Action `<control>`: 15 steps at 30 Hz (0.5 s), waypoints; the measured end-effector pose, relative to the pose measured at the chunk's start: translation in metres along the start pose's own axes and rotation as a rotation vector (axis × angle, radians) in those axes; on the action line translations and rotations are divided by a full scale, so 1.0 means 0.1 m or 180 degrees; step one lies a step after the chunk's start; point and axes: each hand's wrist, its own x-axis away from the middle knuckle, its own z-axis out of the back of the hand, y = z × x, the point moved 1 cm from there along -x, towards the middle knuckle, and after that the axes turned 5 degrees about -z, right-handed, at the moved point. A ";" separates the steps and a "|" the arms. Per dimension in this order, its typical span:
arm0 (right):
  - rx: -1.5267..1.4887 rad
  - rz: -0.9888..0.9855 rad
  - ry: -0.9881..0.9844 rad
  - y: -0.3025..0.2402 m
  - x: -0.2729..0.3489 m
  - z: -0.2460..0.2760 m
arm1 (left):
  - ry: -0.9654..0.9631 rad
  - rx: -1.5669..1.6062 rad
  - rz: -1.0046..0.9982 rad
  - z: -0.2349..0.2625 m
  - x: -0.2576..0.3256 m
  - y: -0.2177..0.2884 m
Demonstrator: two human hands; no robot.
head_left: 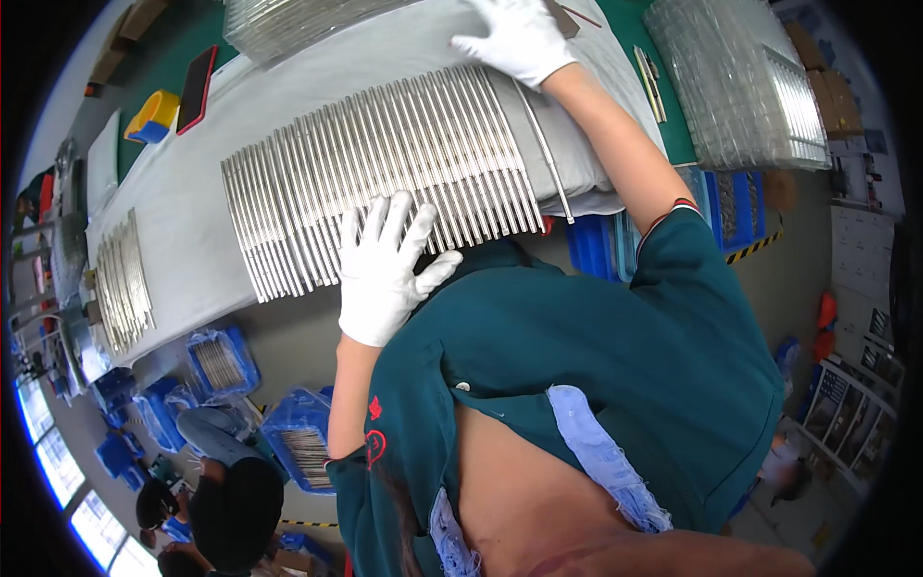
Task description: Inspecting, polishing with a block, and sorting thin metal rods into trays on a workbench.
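A long row of slim silver metal rods [385, 159] lies side by side on a pale cloth-covered table [192, 250]. My left hand [385, 274], in a white glove, rests with fingers spread over the near ends of the rods, around the middle of the row. At the far right end of the row, my white-gloved right hand [519, 43] is stretched out, its fingers apart and nothing visible in them. One single rod [545, 154] lies apart, just right of the row, with its near end at the table edge.
Clear plastic-wrapped stacks stand at the back [308, 24] and right [731, 87]. A red-edged phone [197, 88] and yellow tape roll [154, 115] lie far left. More rods [123, 284] lie at the left end. Blue crates [300, 438] stand below; other people [236, 510] sit lower left.
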 end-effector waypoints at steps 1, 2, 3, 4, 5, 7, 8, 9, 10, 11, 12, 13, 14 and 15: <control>0.0010 -0.0003 0.1108 0.08 0.06 -0.06 | -0.0172 0.0142 -0.0122 0.05 -0.09 0.03; -0.0030 0.0191 0.0810 0.05 0.19 0.13 | -0.0019 0.0129 -0.0297 0.02 -0.11 0.04; 0.0570 -0.0318 0.0484 0.09 0.18 0.23 | -0.0028 0.0264 -0.0489 0.00 -0.22 0.07; 0.1161 -0.0831 0.0147 0.14 0.18 0.30 | -0.0036 0.0399 -0.0682 0.00 -0.36 0.13; 0.1178 -0.0853 0.0151 0.21 0.20 0.29 | -0.0072 0.0510 -0.0828 -0.03 -0.48 0.20; 0.1239 -0.0713 0.0562 0.31 0.19 0.10 | -0.0132 0.0647 -0.1101 -0.18 -0.62 0.31; 0.1237 -0.0691 0.0558 0.39 0.17 0.03 | -0.0134 0.0707 -0.1267 -0.23 -0.69 0.38; 0.1208 -0.0640 0.0591 0.45 0.15 -0.03 | -0.0224 0.0710 -0.1420 -0.24 -0.76 0.45; 0.1175 -0.0583 0.0623 0.50 0.14 -0.06 | -0.0218 0.0701 -0.1413 -0.29 -0.80 0.49; 0.1228 -0.0643 0.0631 0.47 0.16 0.08 | -0.0157 0.0749 -0.1533 -0.35 -0.85 0.54; 0.0962 -0.0984 0.0248 0.36 0.13 0.20 | -0.0111 0.0751 -0.1575 -0.39 -0.87 0.56; 0.0691 -0.1315 -0.0139 0.29 0.12 0.26 | -0.0175 0.0763 -0.1543 -0.42 -0.89 0.57; 0.0686 -0.1319 -0.0140 0.31 0.17 0.24 | -0.0181 0.0762 -0.1545 -0.43 -0.88 0.58; 0.0837 -0.0959 0.0348 0.34 0.22 0.21 | -0.0257 0.0709 -0.1471 -0.43 -0.86 0.57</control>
